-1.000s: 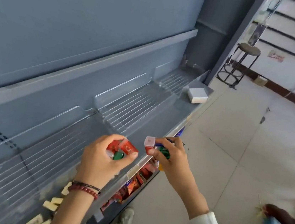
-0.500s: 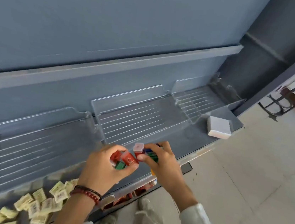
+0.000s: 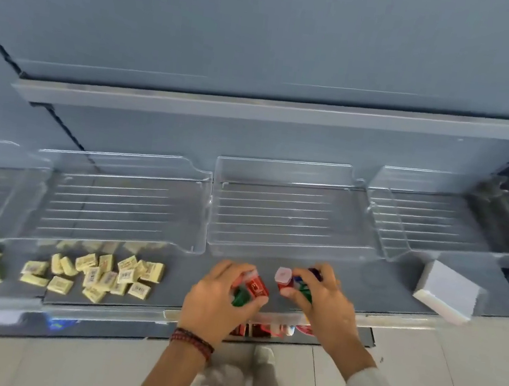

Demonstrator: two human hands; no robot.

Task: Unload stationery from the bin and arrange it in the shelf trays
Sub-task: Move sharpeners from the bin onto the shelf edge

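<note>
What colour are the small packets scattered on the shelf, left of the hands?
The packets are pale yellow, clearest in the head view.

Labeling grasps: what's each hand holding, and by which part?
Left hand grips small red and green items by their sides. Right hand grips a red, blue and green bunch likewise.

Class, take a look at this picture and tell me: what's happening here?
A person stands at a shelf. The left hand grips red and green boxes; the right hand grips more coloured boxes. Both are over the shelf's front, before a clear tray. Yellow packets lie to the left.
</note>
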